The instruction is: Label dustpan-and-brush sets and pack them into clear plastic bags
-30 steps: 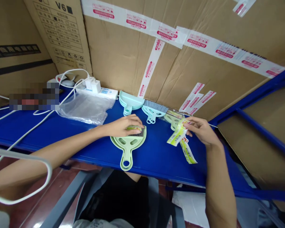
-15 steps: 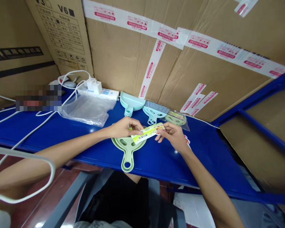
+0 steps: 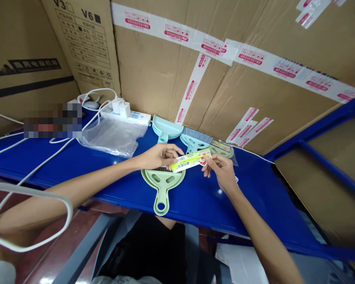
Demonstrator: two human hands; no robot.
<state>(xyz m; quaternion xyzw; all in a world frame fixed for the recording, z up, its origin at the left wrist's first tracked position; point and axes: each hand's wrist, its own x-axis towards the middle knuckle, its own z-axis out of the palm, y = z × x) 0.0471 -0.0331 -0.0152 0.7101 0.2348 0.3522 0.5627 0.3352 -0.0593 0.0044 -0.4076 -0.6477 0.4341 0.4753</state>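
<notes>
A yellow-green and white printed label (image 3: 189,160) is held between my two hands, above the blue table. My left hand (image 3: 162,155) pinches its left end, and my right hand (image 3: 220,167) grips the right end between thumb and fingers. Just below my left hand lies a light green dustpan (image 3: 162,185), its handle toward the table's front edge; dark bristles show at its top, partly hidden by my fingers. Part of a white and red printed piece (image 3: 236,179) peeks out beside my right wrist.
Light blue dustpans (image 3: 167,128) and a blue brush (image 3: 197,136) stand at the back, beside a bagged green set (image 3: 221,149). Clear plastic bags (image 3: 112,136), a power strip (image 3: 140,117) and white cables are on the left. Cardboard (image 3: 159,79) walls the back.
The label has turned a little and now lies more level between my hands. The view has shifted slightly, so the scene sits a bit further right.
</notes>
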